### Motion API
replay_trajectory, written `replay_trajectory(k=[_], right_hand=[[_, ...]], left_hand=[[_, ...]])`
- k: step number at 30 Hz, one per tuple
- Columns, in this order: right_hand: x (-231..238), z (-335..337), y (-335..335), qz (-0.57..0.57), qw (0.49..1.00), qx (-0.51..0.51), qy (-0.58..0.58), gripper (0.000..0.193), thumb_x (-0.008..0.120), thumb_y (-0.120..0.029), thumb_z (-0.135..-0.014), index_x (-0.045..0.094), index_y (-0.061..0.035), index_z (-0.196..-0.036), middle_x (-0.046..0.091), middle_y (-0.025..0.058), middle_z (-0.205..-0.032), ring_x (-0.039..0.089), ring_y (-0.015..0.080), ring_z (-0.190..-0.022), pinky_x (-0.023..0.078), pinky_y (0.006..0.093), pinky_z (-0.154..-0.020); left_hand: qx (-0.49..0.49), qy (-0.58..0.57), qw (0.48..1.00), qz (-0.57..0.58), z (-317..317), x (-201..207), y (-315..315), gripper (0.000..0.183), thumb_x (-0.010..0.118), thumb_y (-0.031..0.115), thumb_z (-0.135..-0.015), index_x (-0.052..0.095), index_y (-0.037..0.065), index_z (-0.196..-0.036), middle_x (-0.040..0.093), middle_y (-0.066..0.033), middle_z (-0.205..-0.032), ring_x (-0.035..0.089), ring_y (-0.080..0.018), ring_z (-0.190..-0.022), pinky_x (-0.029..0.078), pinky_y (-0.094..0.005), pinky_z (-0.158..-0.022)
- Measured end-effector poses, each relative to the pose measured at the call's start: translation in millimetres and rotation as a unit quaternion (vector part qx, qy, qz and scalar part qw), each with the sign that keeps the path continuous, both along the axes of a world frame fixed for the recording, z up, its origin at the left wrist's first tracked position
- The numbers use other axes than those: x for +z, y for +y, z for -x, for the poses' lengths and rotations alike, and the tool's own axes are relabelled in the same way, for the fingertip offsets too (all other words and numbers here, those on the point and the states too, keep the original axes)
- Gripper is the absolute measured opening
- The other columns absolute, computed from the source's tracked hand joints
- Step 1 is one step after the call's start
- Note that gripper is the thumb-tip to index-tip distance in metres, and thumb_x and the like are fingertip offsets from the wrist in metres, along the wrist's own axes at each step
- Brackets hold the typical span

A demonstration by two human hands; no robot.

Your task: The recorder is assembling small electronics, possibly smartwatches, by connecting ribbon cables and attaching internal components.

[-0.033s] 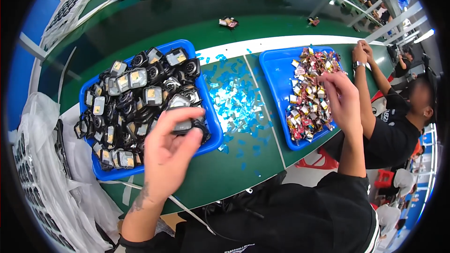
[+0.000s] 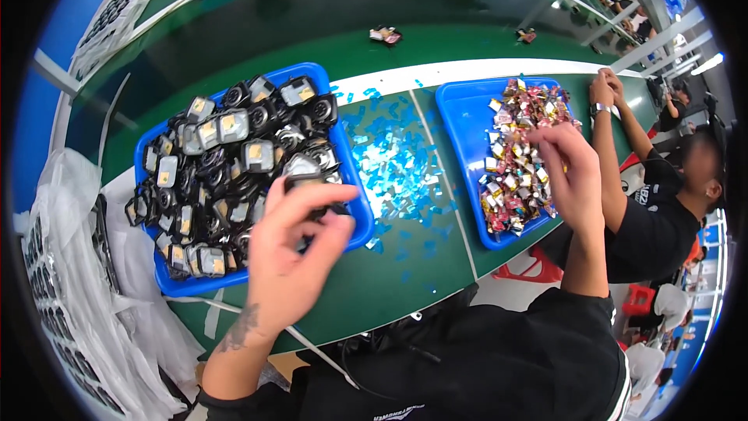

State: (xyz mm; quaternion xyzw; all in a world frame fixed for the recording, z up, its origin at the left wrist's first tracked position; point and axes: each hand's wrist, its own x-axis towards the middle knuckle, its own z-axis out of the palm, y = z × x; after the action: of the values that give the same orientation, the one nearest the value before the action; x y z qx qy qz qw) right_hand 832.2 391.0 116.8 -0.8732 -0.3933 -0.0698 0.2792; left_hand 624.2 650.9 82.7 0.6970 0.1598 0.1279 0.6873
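Over the near right corner of a blue tray, in the head view, the left hand is spread wide, thumb and forefinger standing apart, with dark pieces visible in the gap. That tray is heaped with black housings, many with pale grey faces and yellowish patches, and they lie just beyond the fingers. To the right, the right hand hangs over a second tray, also blue, its fingers curled narrow; whether they grip anything I cannot tell. Small parts in white, gold and dark red fill the right side of this tray, below that hand. Between the 2 trays, shiny blue scraps are scattered on the green table. Across a white strip, small clumps sit on a dark green surface. Farther right, a co-worker's 2 hands meet near the table edge.
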Motion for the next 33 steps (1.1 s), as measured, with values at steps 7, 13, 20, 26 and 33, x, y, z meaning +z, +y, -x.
replay_trajectory(k=[7, 13, 20, 26, 33], right_hand=[[3.5, 64.9, 53.4, -0.051, 0.956, 0.226, 0.178, 0.020, 0.061, 0.012, -0.079, 0.068, -0.0001, -0.093, 0.066, 0.0107, -0.086, 0.063, 0.0246, -0.078, 0.049, 0.0336, -0.069], [-10.8, 79.5, 66.1, -0.099, 0.919, 0.201, 0.324, 0.013, 0.062, 0.008, -0.085, 0.067, 0.0014, -0.096, 0.066, 0.0102, -0.088, 0.064, 0.0187, -0.080, 0.050, 0.0301, -0.070], [-17.2, 84.8, 70.0, -0.162, 0.876, 0.177, 0.418, 0.011, 0.061, 0.003, -0.090, 0.064, 0.0046, -0.101, 0.066, 0.0095, -0.094, 0.063, 0.0119, -0.088, 0.052, 0.0262, -0.080], [-20.5, 80.7, 70.2, -0.160, 0.824, 0.159, 0.519, 0.008, 0.062, 0.001, -0.091, 0.062, 0.0052, -0.098, 0.065, 0.0070, -0.092, 0.062, 0.0090, -0.087, 0.053, 0.0257, -0.083], [-27.9, 67.2, 73.3, -0.159, 0.705, 0.181, 0.667, 0.011, 0.065, -0.009, -0.091, 0.062, 0.0010, -0.092, 0.062, 0.0011, -0.082, 0.057, 0.0045, -0.076, 0.046, 0.0199, -0.065]], left_hand=[[-0.109, -0.044, 0.973, -0.200, -21.2, 2.6, -22.0, 0.031, 0.083, 0.013, -0.074, 0.073, 0.008, -0.104, 0.059, -0.0112, -0.107, 0.056, -0.0208, -0.104, 0.050, -0.0320, -0.084], [-0.062, -0.045, 0.986, -0.148, -9.5, -1.3, -21.8, 0.016, 0.080, 0.010, -0.078, 0.075, 0.005, -0.092, 0.059, -0.0112, -0.106, 0.063, -0.0122, -0.077, 0.051, -0.0250, -0.068], [-0.054, -0.047, 0.983, -0.170, -2.3, -11.4, -18.9, 0.012, 0.079, 0.008, -0.077, 0.074, 0.005, -0.088, 0.058, -0.0122, -0.106, 0.064, -0.0174, -0.087, 0.051, -0.0274, -0.073], [-0.039, -0.084, 0.972, -0.217, -0.7, -17.0, -21.8, 0.016, 0.076, 0.003, -0.078, 0.069, 0.003, -0.092, 0.057, -0.0129, -0.107, 0.062, -0.0235, -0.093, 0.051, -0.0326, -0.075], [-0.062, -0.219, 0.880, -0.418, -0.2, -26.2, -20.0, 0.028, 0.079, 0.001, -0.070, 0.064, 0.003, -0.093, 0.058, -0.0137, -0.108, 0.062, -0.0292, -0.090, 0.052, -0.0362, -0.071]])
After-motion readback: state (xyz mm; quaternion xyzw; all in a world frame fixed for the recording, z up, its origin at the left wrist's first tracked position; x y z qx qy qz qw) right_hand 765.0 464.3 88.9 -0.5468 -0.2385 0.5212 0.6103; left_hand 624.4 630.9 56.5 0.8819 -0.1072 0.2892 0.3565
